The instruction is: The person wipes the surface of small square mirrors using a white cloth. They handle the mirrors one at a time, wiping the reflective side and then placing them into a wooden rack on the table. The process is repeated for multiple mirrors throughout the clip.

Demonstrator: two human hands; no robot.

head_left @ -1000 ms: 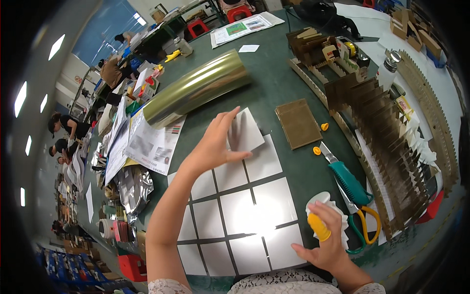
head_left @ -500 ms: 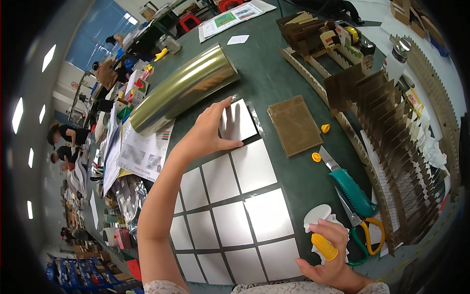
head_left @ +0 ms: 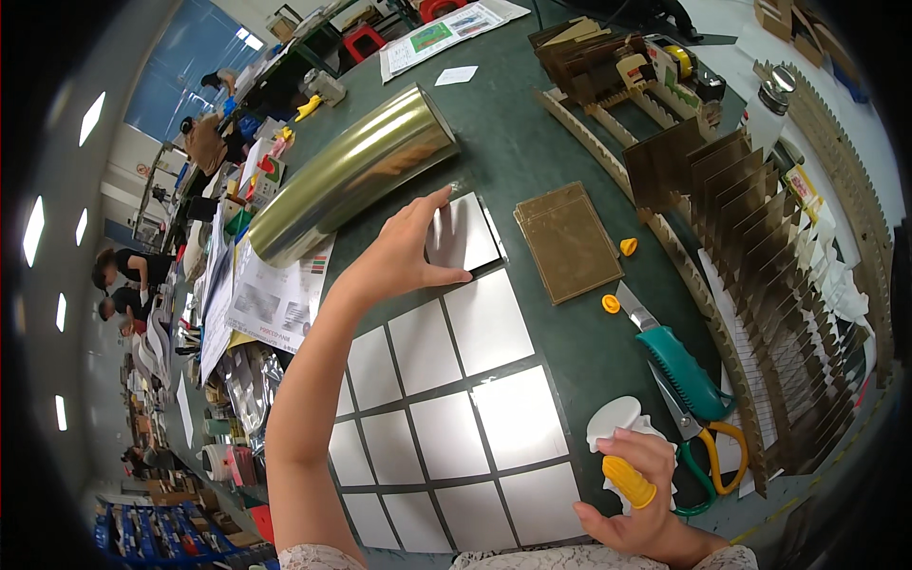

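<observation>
My left hand (head_left: 404, 249) spans a white square sheet (head_left: 462, 233) at the far end of the layout, thumb on its near edge and fingertips on its far edge. A dark edge shows beneath that square. Nearer me lie rows of white squares (head_left: 439, 435) with dark gaps between them. My right hand (head_left: 638, 489) hovers at the lower right, fingers loosely bent and thumb apart, with no object visible in its grasp. One of its fingers wears a yellow finger cot (head_left: 629, 481). Beside it are a round white piece (head_left: 614, 418) and crumpled white tissue, partly hidden by the hand.
A shiny gold-green film roll (head_left: 353, 176) lies beyond my left hand. To the right are brown square plates (head_left: 568, 243), loose yellow finger cots (head_left: 628, 247), a teal-handled knife (head_left: 679, 366), scissors (head_left: 708, 456) and a toothed rack (head_left: 750, 237) of brown sheets. Printed papers (head_left: 280, 299) lie left.
The whole view has shifted very slightly. Both hands keep nearly the same place and pose, the left still at the far white square.
</observation>
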